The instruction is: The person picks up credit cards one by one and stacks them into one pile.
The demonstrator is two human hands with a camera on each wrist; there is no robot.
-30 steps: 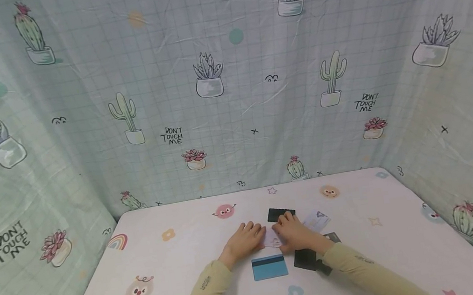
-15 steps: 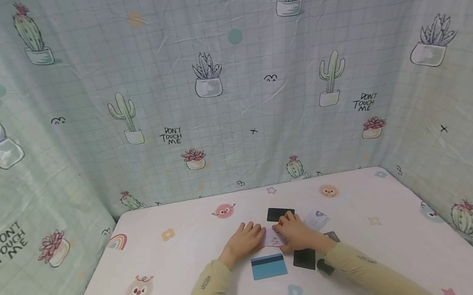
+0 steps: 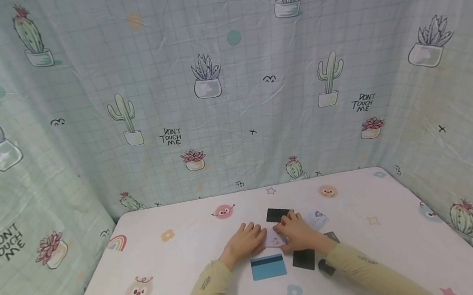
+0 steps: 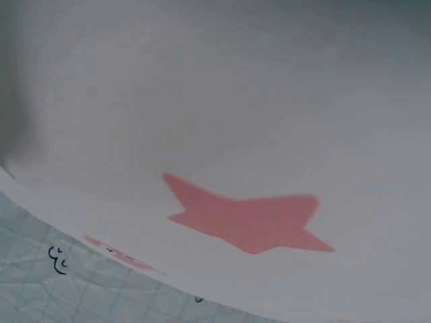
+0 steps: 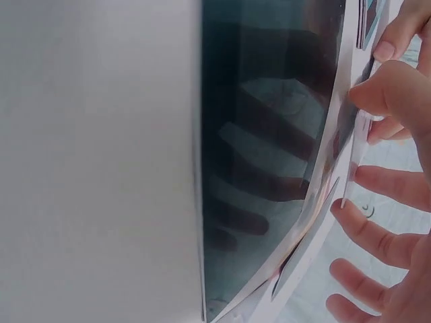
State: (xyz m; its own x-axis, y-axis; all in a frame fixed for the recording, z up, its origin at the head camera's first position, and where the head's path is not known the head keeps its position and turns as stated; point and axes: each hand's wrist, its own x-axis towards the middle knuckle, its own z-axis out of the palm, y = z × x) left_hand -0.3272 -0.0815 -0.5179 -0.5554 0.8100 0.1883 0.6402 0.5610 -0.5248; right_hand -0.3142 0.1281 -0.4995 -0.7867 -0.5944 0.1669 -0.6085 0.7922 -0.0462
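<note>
A pale pinkish card [image 3: 273, 237] lies between my two hands near the middle of the table. My left hand [image 3: 243, 242] grips its left edge, fingers curled beside it. At the right edge, my right hand [image 3: 299, 233] pinches it between thumb and fingers; the right wrist view has the right hand [image 5: 397, 202] spread along the thin edge, with the left hand [image 5: 407, 30] above. A blue card [image 3: 268, 267] with a dark stripe lies in front. Just behind the right fingers is a black card [image 3: 277, 214]. The left wrist view shows neither the left hand nor the card.
Beside the right hand lies a whitish printed card [image 3: 317, 218]. Under the right forearm are a dark card [image 3: 304, 259], a grey card [image 3: 332, 236] and a small dark piece [image 3: 326, 267]. A cactus-print curtain [image 3: 231, 113] encloses the white patterned table [image 3: 179, 256].
Both hands stay on the pinkish card with almost no movement. The head view shifts very slightly; the cards on the table lie as before.
</note>
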